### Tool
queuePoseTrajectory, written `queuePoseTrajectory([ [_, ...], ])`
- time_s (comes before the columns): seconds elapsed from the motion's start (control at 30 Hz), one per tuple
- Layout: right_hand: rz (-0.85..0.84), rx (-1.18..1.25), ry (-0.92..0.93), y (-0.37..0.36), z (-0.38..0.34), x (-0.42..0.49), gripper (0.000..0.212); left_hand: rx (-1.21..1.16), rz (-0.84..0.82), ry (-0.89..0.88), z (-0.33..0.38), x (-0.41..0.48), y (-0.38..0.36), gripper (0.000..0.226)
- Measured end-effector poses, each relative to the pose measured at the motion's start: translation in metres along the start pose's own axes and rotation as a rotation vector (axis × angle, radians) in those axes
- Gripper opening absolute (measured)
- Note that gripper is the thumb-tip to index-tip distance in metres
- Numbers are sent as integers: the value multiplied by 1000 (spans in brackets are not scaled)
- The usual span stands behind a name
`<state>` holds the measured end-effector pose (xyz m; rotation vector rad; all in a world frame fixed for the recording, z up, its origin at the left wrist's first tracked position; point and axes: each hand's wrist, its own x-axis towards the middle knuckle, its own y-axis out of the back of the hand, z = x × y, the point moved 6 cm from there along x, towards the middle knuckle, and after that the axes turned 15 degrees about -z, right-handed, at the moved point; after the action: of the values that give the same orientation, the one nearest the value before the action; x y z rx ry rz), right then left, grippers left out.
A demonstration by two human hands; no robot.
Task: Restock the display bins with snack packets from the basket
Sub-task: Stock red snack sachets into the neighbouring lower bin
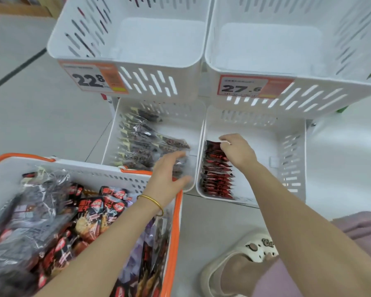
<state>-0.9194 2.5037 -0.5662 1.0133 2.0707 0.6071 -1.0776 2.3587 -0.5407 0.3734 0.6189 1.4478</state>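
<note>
- Crouching at floor level, the person has a pale shoe (244, 254) at lower right. The orange-rimmed basket (172, 213) stands nearest, to the left.
- The basket holds a loose heap of snack packets (90, 213), dark and red-black, lying at mixed angles. It sits behind and left of both hands, so the left arm, which crosses over it, is the nearer one for the next pick.
- The left hand (165, 176) reaches past the basket rim to the near right corner of the lower left bin (109, 133). Fingers and thumb are spread around a blurred packet; whether they grip it cannot be told.
- The dark packets (137, 142) in that bin stand overlapped along its left side.
- The right hand (238, 151) is inside the lower right bin (296, 146), fingers curled over the far end of the red packets (217, 174).
- Those packets stand on edge in one row. Its long axis runs near to far along the bin's left wall, and bare floor shows to the right of it.
- Farthest, the two upper bins (159, 46) show only bare white floors. Each carries a price tag (90, 79).
</note>
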Motion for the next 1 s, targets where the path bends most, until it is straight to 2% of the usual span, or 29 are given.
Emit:
queuePoseTrajectory([
  [0.07, 210, -76, 70, 2, -20, -20, 40, -32, 53, -21, -1, -15, 16, 52],
  [0.13, 373, -94, 268, -8, -60, -49, 40, -4, 98, -19, -9, -37, 35, 48],
  [0.17, 403, -95, 387, -18, -83, -62, 41, 13, 121, -7, -16, -49, 45, 47],
  [0.23, 361, -104, 580, -47, -127, -84, 41, 29, 178, 53, -37, -75, 66, 42],
  [0.3, 193, -76, 647, -84, -156, -94, 37, 25, 244, 162, -63, -103, 85, 35],
  [0.37, -13, -58, 624, -124, -168, -94, 36, 28, 279, 290, -88, -127, 97, 33],
  [0.47, -326, -182, 487, -184, -171, -84, 37, 11, 293, 418, -117, -152, 103, 33],
  [0.53, -435, -312, 408, -218, -171, -78, 34, -18, 303, 454, -126, -160, 103, 36],
  [0.6, -451, -414, 332, -244, -172, -73, 33, -25, 327, 456, -128, -166, 105, 37],
  [0.67, -371, -500, 279, -261, -178, -69, 38, -44, 361, 449, -130, -173, 111, 36],
  [0.77, -208, -480, 188, -268, -185, -61, 40, -82, 405, 451, -137, -184, 120, 35],
  [0.83, -165, -460, 155, -270, -190, -54, 42, -116, 425, 453, -142, -186, 123, 35],
  [0.9, -204, -406, 172, -276, -197, -48, 41, -138, 433, 451, -144, -185, 122, 35],
  [1.0, -327, -159, 157, -288, -203, -46, 40, -159, 442, 445, -146, -184, 120, 36],
])
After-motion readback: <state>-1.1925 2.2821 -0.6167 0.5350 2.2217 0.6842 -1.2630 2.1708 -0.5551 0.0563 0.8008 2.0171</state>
